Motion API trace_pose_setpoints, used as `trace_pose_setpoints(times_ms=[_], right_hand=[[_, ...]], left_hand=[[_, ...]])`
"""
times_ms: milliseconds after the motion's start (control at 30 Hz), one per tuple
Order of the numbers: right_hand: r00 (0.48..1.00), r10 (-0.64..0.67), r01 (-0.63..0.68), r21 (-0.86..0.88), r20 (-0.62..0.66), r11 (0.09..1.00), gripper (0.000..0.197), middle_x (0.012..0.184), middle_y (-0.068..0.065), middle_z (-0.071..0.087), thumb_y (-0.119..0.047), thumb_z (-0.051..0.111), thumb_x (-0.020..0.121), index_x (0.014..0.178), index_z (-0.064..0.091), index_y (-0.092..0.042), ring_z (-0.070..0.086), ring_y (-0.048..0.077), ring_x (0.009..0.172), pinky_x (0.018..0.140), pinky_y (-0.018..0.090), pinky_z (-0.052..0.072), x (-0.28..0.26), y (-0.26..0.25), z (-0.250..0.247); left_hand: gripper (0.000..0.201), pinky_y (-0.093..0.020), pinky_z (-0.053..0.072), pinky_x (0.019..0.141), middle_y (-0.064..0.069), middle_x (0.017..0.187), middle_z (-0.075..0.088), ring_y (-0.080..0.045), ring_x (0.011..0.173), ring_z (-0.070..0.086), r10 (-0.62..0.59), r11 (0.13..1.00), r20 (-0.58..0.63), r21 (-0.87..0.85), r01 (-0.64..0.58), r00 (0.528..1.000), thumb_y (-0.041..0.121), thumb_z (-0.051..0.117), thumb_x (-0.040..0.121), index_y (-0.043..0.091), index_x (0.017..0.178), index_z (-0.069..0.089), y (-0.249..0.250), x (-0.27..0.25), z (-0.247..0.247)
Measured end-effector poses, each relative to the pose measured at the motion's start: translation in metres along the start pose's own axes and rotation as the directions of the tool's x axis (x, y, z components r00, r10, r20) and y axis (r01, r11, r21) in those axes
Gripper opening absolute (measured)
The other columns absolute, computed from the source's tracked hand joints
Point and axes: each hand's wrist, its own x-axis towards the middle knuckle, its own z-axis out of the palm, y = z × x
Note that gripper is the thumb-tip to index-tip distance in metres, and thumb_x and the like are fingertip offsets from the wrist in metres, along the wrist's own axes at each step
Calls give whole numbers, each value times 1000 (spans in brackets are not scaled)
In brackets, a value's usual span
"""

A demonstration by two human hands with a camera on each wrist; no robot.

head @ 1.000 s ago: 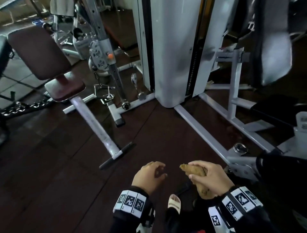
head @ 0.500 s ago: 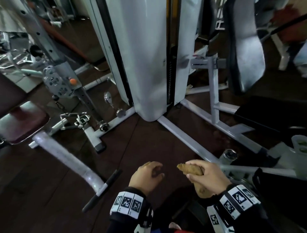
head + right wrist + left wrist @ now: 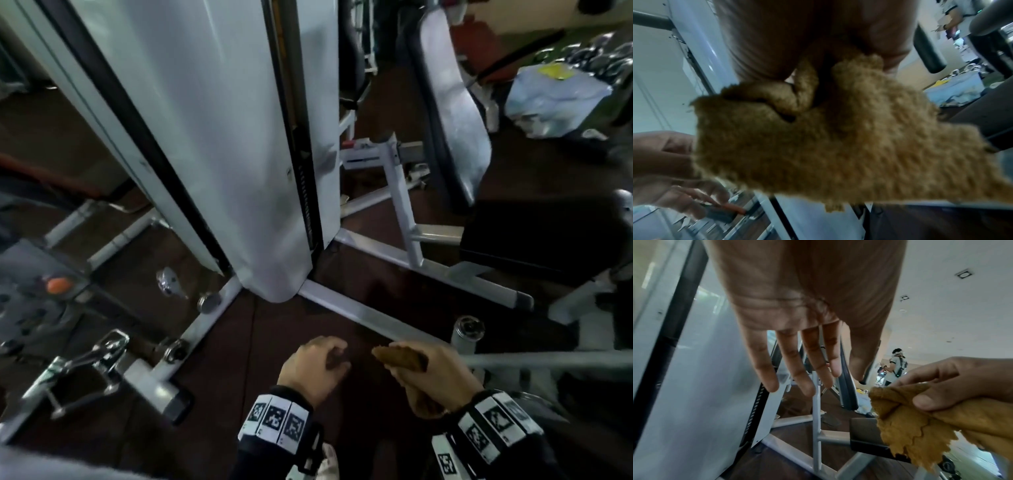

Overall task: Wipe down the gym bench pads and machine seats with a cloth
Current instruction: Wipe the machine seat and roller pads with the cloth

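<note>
From the head view, the right hand grips a bunched tan cloth, fingers curled over it, with part of the cloth sticking out past the thumb and part trailing below the palm. The left hand hangs just beside it, holding nothing, its fingers loosely bent. Both hands are above the dark floor, near the base of a tall white machine column. To the right stands a black machine seat on a white frame, with a grey back pad tilted above it. The cloth is well apart from the seat and the pad.

In the left wrist view, the left hand shows straight, slightly spread fingers with nothing in them. The right hand pinches the cloth between thumb and fingers, and the seat lies beyond it.

In the right wrist view, the cloth fills most of the picture, hanging from the right hand. The left hand is at the lower left, apart from the cloth's edge as far as can be told.
</note>
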Motion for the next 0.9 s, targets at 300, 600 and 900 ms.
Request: trace_pose_setpoints(times_ms=[300,600,900], right_hand=[[978,154,-149,40,-141,988,34,85,-20,70,-29,75,73,102,64,-43,65,-5,78,76,22,53,27,1,-12],[933,251,-225,129,-258,966,39,81,-17,70,-19,77,73,89,63,-53,65,-2,70,68,17,52,63,27,-64],[881,328,-322,76,-340,944,39,84,-26,61,-30,78,73,103,59,-45,57,-15,77,66,-1,41,99,58,-128]], left_hand=[[33,-25,51,84,21,99,58,4,88,58,167,986,133,4,-169,977,39,65,83,36,115,60,3,82,-22],[35,-28,50,88,15,113,61,-2,94,61,247,965,236,33,-262,940,37,65,83,29,117,61,49,172,-12],[36,-28,46,92,8,112,61,-8,102,58,300,943,295,51,-329,907,31,67,82,26,118,62,108,248,5]])
